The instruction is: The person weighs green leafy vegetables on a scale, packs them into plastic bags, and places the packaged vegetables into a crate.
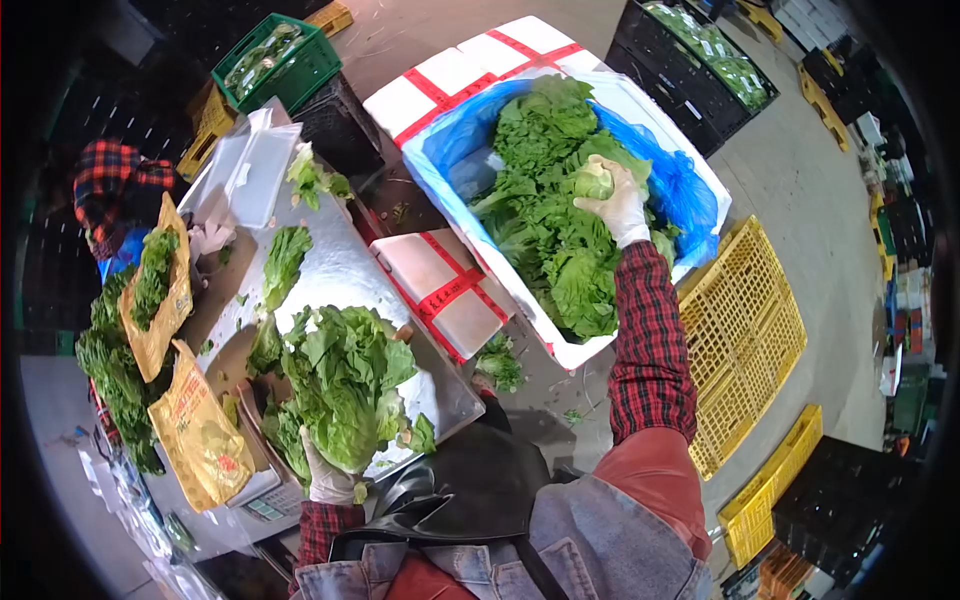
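Yellow printed bag (205, 435) far left. Left gloved hand (328, 472) against leafy lettuce (345, 375) over metal table (330, 262); fingers hidden, can't tell if gripping. Right gloved hand (622, 203) grips lettuce head (592, 181) atop greens in blue-lined foam box (578, 354).

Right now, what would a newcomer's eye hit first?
Likely the bright blue liner of the white foam box, upper centre, around heaped lettuce, the gloved right hand clasping one head. Next, the leafy bunch at the left hand, lower left. Then the yellow plastic grid beside the box, at right.
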Demonstrator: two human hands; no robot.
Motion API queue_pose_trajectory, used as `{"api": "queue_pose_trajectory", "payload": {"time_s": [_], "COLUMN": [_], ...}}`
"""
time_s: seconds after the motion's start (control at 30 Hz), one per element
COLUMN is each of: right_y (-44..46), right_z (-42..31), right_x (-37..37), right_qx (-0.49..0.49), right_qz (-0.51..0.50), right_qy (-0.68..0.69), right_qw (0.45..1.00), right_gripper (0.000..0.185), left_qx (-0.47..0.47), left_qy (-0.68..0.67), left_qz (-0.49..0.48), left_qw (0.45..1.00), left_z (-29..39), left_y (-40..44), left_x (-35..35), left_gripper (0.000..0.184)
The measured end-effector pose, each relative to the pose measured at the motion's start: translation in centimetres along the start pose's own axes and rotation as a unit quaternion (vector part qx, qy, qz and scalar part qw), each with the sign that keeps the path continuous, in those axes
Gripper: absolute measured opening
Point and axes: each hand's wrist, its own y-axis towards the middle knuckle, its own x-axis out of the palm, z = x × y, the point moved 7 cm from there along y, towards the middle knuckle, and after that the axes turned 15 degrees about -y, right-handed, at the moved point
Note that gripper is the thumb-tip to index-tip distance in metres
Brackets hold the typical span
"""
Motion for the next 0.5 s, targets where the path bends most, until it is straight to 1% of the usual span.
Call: {"api": "queue_pose_trajectory", "payload": {"time_s": [0.1, 0.13, 0.17, 0.2, 0.23, 0.3, 0.33, 0.37, 0.4, 0.43, 0.47, 0.5], "right_y": [-1.1, -1.8, -2.1, -2.6, -3.7, -6.5, -8.3, -10.4, -12.7, -15.1, -16.5, -19.0], "right_z": [-4.1, -6.0, -8.2, -11.3, -15.0, -21.9, -25.0, -29.3, -33.4, -37.0, -39.8, -42.8], "right_x": [-0.5, 0.0, -0.4, -0.7, -0.5, 0.7, 2.5, 3.2, 3.6, 4.0, 5.5, 7.6], "right_qx": [-0.068, -0.077, -0.107, -0.138, -0.150, -0.136, -0.146, -0.248, -0.345, -0.435, -0.444, -0.505], "right_qz": [0.077, 0.053, 0.063, 0.071, 0.037, -0.056, -0.086, -0.051, -0.006, 0.048, 0.046, 0.091], "right_qy": [0.105, 0.111, 0.129, 0.151, 0.166, 0.273, 0.282, 0.228, 0.173, 0.116, 0.118, 0.032], "right_qw": [0.989, 0.989, 0.984, 0.976, 0.974, 0.951, 0.944, 0.940, 0.923, 0.891, 0.887, 0.858], "right_gripper": [0.072, 0.072, 0.069, 0.065, 0.065, 0.065, 0.065, 0.063, 0.062, 0.061, 0.061, 0.063], "left_qx": [0.030, 0.030, 0.034, 0.078, 0.124, 0.262, 0.279, 0.293, 0.314, 0.330, 0.338, 0.418], "left_qy": [-0.008, -0.023, -0.040, -0.059, -0.076, 0.034, 0.019, 0.006, -0.014, -0.032, -0.037, -0.036], "left_qz": [0.026, 0.018, 0.008, 0.007, 0.013, 0.041, -0.006, -0.060, -0.088, -0.123, -0.123, 0.007], "left_qw": [0.999, 0.999, 0.999, 0.995, 0.989, 0.964, 0.960, 0.954, 0.945, 0.935, 0.932, 0.908], "left_z": [2.1, 3.5, 5.1, 6.5, 8.3, 13.5, 16.0, 18.6, 22.5, 25.8, 27.5, 30.1], "left_y": [-1.4, -1.7, -1.8, -2.5, -3.6, -6.3, -8.2, -10.0, -11.5, -12.9, -14.3, -16.5], "left_x": [-2.0, -4.2, -6.4, -5.2, -3.6, -2.1, -2.2, -2.7, -4.3, -5.6, -5.5, -6.0], "left_gripper": [0.081, 0.079, 0.076, 0.076, 0.075, 0.082, 0.080, 0.079, 0.077, 0.076, 0.076, 0.073]}}
